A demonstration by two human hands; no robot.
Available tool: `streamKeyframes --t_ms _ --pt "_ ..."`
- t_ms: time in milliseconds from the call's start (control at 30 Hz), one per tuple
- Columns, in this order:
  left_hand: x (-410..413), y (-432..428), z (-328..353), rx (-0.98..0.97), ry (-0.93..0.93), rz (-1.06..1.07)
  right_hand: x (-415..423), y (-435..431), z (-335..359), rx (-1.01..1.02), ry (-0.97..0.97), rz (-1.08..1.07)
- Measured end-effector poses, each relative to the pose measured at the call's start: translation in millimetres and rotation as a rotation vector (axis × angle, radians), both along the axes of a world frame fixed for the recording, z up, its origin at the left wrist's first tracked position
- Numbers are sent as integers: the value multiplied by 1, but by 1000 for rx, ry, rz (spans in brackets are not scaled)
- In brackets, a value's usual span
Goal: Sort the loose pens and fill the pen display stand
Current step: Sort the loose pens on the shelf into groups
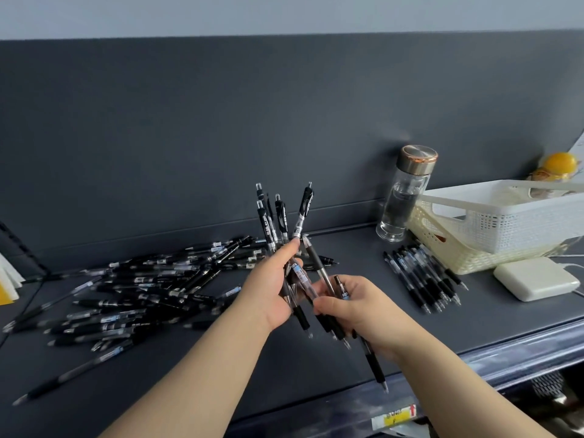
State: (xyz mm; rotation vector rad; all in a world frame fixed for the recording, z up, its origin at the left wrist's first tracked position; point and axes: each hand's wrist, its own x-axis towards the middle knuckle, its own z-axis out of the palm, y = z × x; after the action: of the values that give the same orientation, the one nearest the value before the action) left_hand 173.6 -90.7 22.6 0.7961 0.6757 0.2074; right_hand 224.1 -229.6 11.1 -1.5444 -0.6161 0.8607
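- Pens, black-barrelled click ones with clear middles, stand in a fanned bundle (279,216) in the left hand (271,292), whose fingers and thumb are curled round their lower barrels.
- The right hand (357,308), just beside the left, is also curled and grips a few black pens of its own (374,365). Its fingers (324,306) reach into the bundle as if to draw one across.
- The bundle's long axes run nearly upright, with clicker ends up and away from the person and writing tips below the palm. They splay rather than lie parallel. The right hand's pens slant likewise, tips down toward the near edge of the dark grey shelf (284,384).
- To do this step well, I'd say: pull one pen at a time along its own axis, keep the left grip firm so the fan cannot slip, and read the barrel print before choosing its group.
- Left of the left hand lies an untidy heap of loose black pens (151,286), flat on the shelf and crossing each other, most running roughly left to right.
- Right of the right hand lies a neat row of black pens (423,279), parallel, tips toward the near right. It is beside a cream woven basket (448,252) with a white plastic basket (505,229) resting on it.
- No display stand shows, so I judge that filling has not begun.
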Motion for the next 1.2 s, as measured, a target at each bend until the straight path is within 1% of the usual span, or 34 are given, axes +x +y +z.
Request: streamKeyframes --t_ms 100,200,300,367,433,467,533,600,733,867,1000,1100,1133,1167,1200 --pt "6 -12 -3 5 1 -27 8 -14 1 -1 41 19" --pt "13 -19 -10 -35 -12 -44 17 -28 -1 -2 63 7" --pt "19 -24 -18 -60 -11 -57 28 -43 -4 -36 74 -88" --pt "22 -29 -21 -41 14 -64 41 -53 -6 -91 60 -196" --pt "26 -37 -24 -27 40 -69 58 -65 -9 -196 -43 -310" --pt "29 -41 -25 -30 52 -70 67 -72 -10 -280 -149 -346" --pt "34 -50 -28 -43 73 -70 87 -85 -14 -483 -422 -381" --pt "40 -58 -31 -50 93 -68 103 -94 -17 -634 -611 -402" --pt "50 -71 -37 -8 114 -75 125 -99 -23 -757 -755 -400" --pt "57 -77 -40 18 117 -69 140 -101 -27 -787 -844 -368" --pt "60 -80 -44 24 129 -58 145 -102 -29 -805 -829 -333" --pt "63 -83 -45 17 143 -52 148 -105 -29 -706 -830 -392" --pt "64 -85 -45 12 150 -51 150 -107 -29 -639 -762 -410" --pt "65 -86 -45 6 155 -51 151 -108 -27 -532 -607 -423" --pt "66 -87 -45 -2 158 -53 149 -109 -25 -387 -386 -431"
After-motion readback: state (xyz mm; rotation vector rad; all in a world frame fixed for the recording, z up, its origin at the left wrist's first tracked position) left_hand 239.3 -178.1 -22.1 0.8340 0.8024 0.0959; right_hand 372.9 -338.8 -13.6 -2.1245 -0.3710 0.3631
